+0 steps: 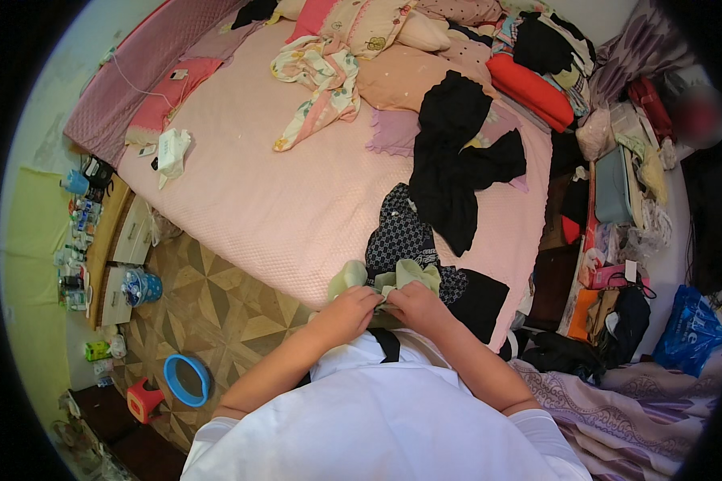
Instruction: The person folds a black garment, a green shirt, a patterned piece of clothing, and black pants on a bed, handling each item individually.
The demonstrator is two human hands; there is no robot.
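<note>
Close to my body, at the bed's near edge, my left hand (360,306) and my right hand (414,305) both pinch a pale green cloth garment (418,275). The hands are side by side, with fingertips almost meeting. Part of the green cloth bulges up past my left hand. Beyond it lies a dark patterned garment (397,231) on the pink quilted bedspread (265,198). A black garment (451,156) is spread farther up the bed, and a folded black cloth (481,300) lies to the right of my hands. What kind of garment the green one is, I cannot tell.
Pillows (391,75) and a printed cloth (331,84) are on the far bed, with a clothes pile (541,60) at the right corner. A tissue pack (173,153) is at the left. Below stand a blue basin (186,380) and a red stool (144,401). Shelves (583,264) line the right.
</note>
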